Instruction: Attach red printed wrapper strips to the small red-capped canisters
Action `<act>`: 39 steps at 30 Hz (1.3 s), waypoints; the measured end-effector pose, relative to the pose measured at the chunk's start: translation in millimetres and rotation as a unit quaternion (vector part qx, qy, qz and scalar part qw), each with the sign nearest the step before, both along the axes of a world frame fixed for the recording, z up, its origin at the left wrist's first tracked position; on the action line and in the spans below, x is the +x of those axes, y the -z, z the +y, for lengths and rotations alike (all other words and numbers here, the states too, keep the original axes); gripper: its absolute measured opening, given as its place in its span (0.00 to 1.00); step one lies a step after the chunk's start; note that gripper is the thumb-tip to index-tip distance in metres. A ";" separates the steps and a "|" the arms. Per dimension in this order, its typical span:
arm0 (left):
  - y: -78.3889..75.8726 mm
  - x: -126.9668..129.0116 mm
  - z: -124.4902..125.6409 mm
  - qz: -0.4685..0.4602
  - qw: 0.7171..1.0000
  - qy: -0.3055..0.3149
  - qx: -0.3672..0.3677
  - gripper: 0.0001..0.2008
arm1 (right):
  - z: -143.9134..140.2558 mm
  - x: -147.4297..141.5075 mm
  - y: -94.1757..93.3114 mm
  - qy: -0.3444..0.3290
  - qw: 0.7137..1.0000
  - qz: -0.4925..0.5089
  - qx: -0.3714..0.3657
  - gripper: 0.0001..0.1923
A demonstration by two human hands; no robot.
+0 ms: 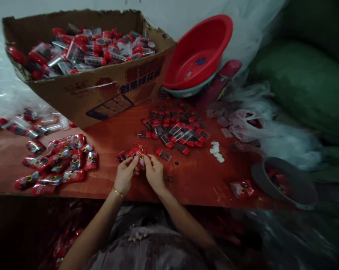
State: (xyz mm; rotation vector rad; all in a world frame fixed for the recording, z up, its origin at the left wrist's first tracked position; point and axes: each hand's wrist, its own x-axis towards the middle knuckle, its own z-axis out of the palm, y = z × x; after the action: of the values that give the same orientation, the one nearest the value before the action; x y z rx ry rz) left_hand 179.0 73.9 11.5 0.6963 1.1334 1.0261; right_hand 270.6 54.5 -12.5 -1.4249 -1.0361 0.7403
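Near the middle of the red table, my left hand (126,173) and my right hand (154,171) meet on a small red printed packet (139,150). Fingers and thumbs of both hands pinch its lower edge. Another red packet (122,155) lies just beyond my left fingers. A pile of similar shiny red packets (64,159) spreads to the left. Beyond my right hand lie several small clear tubes with red caps and dark contents (176,129); one tube (163,154) sits apart, close to my right fingers.
A torn cardboard box (110,93) full of red-capped tubes stands back left. Behind the tubes lean a red basin (197,56) and a dark pink flask (221,80). White pieces (216,151), a packet (242,188) and a grey bowl (296,187) are to the right, near plastic bags (287,138).
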 end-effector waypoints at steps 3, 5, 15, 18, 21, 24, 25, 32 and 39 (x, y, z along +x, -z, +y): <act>-1.5 -1.5 2.6 -0.005 0.999 -0.033 -0.008 0.20 | -5.3 4.4 0.4 -0.029 0.999 -0.022 -0.004 0.17; -3.5 -5.1 4.8 -0.010 0.998 -0.058 -0.017 0.21 | -7.9 21.4 -1.7 -0.044 0.995 -0.093 0.013 0.17; -13.7 -8.3 7.6 -0.083 0.991 -0.018 -0.101 0.23 | -12.5 109.5 11.1 -0.040 0.876 -0.474 -0.079 0.16; -14.3 -7.4 4.9 -0.092 0.990 -0.015 -0.108 0.22 | -25.7 94.9 3.0 -0.061 0.936 -0.346 -0.031 0.15; -14.4 -7.8 2.1 -0.093 0.990 -0.012 -0.106 0.21 | -44.8 77.4 -14.8 -0.131 0.975 -0.180 -0.025 0.13; -14.6 -7.4 -1.2 -0.086 0.991 0.007 -0.098 0.21 | -56.9 66.5 -29.6 -0.166 0.980 -0.101 -0.033 0.12; -14.9 -7.0 -2.4 -0.079 0.992 0.011 -0.093 0.22 | -58.3 64.5 -32.5 -0.167 0.981 -0.093 -0.033 0.11; -18.6 -6.1 -7.7 -0.034 0.998 0.014 -0.046 0.22 | -54.6 58.7 -31.9 -0.171 0.981 -0.004 -0.087 0.11; -16.3 -5.8 -11.1 -0.046 0.999 0.020 0.003 0.20 | -51.2 53.3 -15.9 -0.173 0.957 0.175 -0.153 0.17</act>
State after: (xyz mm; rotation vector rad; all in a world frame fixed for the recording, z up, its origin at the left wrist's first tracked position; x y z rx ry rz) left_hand 173.3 62.8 27.8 0.6682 1.0337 1.0175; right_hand 323.9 3.4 3.4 -1.3135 -0.9252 1.4056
